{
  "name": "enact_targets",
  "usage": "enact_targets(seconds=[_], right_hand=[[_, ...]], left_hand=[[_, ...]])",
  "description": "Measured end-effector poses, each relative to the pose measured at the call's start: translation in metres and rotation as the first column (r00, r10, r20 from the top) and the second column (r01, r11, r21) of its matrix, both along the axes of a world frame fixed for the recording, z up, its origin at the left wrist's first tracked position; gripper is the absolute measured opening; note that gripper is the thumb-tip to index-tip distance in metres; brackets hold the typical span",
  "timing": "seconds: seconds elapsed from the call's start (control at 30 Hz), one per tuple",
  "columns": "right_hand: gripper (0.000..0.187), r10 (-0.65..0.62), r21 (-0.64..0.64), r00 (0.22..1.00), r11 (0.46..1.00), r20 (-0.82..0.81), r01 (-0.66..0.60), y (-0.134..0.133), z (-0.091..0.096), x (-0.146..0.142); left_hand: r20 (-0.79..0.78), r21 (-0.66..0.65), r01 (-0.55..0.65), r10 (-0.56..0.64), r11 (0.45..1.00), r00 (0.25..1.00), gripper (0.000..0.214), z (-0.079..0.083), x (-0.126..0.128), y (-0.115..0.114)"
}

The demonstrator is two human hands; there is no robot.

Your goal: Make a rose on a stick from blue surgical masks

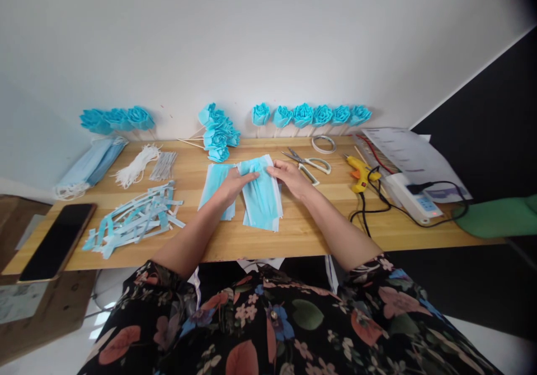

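Between my two hands is a light blue face mask sheet [264,196], its white edges trimmed of loops. My left hand [239,184] pinches its upper left part, thumb lying across the front. At its upper right edge, my right hand [289,177] grips with thumb and fingers. Other sheets seem to lie under it at the bottom. Beside it, partly under my left hand, rests a stack of blue mask sheets [213,188]. A pair of scissors [308,161] with pale handles lies just beyond my right hand.
Blue paper-like flowers [302,115] on sticks line the wall. Cut strips [134,218], white ear loops [138,165], wire pieces [163,166], whole masks [92,162] and a phone [59,242] are left. A tape roll [324,144], yellow glue gun [361,174] and power strip [415,199] are right.
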State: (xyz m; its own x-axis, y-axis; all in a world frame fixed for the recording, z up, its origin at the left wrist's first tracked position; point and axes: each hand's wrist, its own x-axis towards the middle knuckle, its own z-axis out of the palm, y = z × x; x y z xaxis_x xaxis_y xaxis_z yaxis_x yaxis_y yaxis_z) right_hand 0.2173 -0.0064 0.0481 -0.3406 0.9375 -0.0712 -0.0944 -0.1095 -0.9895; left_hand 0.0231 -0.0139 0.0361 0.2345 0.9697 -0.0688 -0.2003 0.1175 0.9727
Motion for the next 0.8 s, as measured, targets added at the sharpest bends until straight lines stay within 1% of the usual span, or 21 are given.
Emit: enact_targets(seconds=[0.1,0.27,0.37,0.43,0.6,0.67,0.8], right_hand=[[0.040,0.015,-0.012,1.000,1.000,-0.013,-0.015,0.0002,-0.0019,-0.0008],[0.040,-0.065,-0.019,0.998,0.998,-0.006,0.064,0.0034,-0.0061,0.0019],[0.040,-0.082,-0.011,0.997,0.997,0.005,0.082,0.0046,-0.0067,0.0033],[0.040,-0.070,-0.010,0.998,0.998,0.001,0.070,0.0040,-0.0059,0.0032],[0.039,0.021,-0.050,0.999,0.998,-0.037,-0.023,0.0012,-0.0027,0.0012],[0.039,0.018,-0.051,1.000,0.999,-0.021,-0.019,0.0013,-0.0029,0.0011],[0.037,-0.027,-0.044,0.999,0.999,-0.017,0.027,0.0035,-0.0057,0.0027]], left_hand=[[0.008,0.007,0.022,-0.022,1.000,1.000,0.049,0.0011,0.0012,-0.0016],[0.057,-0.028,0.025,-0.023,0.999,0.998,0.054,0.0026,0.0016,-0.0001],[0.042,-0.040,0.028,-0.027,0.999,0.999,0.054,0.0027,0.0005,0.0011],[0.028,-0.029,0.023,-0.022,0.999,0.999,0.053,0.0026,0.0000,0.0014],[0.002,-0.020,0.020,-0.020,1.000,1.000,0.046,0.0004,0.0003,0.0011],[-0.006,-0.027,0.024,-0.025,0.999,1.000,0.044,-0.0007,0.0002,0.0011],[-0.003,-0.046,0.014,-0.014,0.999,1.000,0.047,-0.0015,-0.0006,0.0022]])
